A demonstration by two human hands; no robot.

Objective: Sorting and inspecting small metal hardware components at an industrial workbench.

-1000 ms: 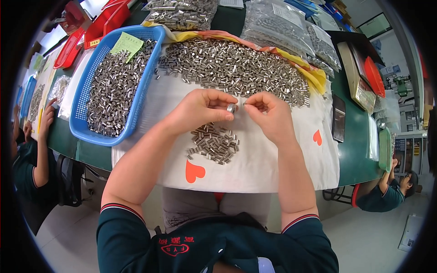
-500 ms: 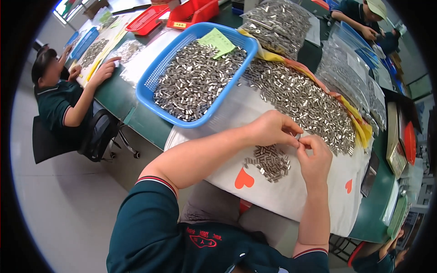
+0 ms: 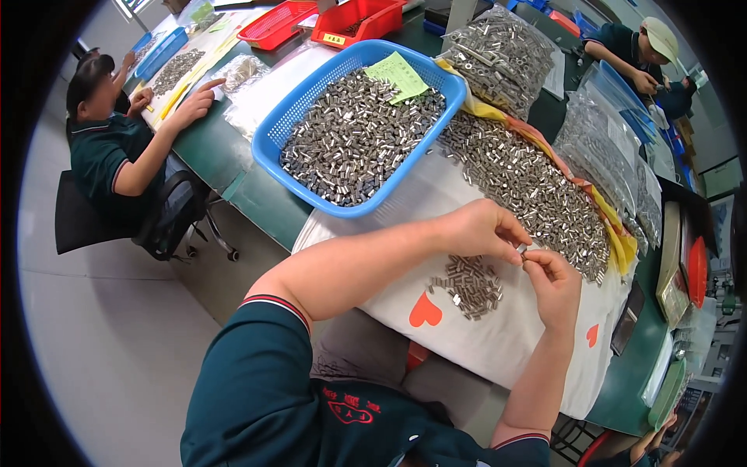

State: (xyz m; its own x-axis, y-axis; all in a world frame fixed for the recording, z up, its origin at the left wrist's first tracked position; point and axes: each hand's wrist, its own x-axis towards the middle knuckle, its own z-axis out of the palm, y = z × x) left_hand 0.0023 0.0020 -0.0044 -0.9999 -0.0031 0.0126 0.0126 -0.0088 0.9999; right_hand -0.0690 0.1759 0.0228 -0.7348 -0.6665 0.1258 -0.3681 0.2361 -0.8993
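Fingertip to fingertip, my left hand (image 3: 492,228) and my right hand (image 3: 554,286) meet over the white cloth (image 3: 389,313). Between them is a small shiny metal cylinder (image 3: 521,249), pinched by the left thumb and finger. The right thumb and forefinger close on its lower end. Just below the left wrist lies a small pile of metal cylinders (image 3: 471,288). Beyond both hands spreads a much larger heap of the same pieces (image 3: 537,183). A blue perforated basket (image 3: 264,148), filled with such cylinders and topped by a green paper slip (image 3: 398,76), stands at the left.
A rolled yellow-orange cloth (image 3: 587,189) borders the big heap. Behind it lie clear bags of metal parts (image 3: 502,58). Red bins (image 3: 356,22) stand past the basket. A dark flat object (image 3: 627,319) lies at the right. Co-workers sit at the left (image 3: 117,148) and far right (image 3: 634,50).
The view has shifted slightly, so most things sit a little further right. My fingers have moved slightly, and the cylinder between them shows more clearly.
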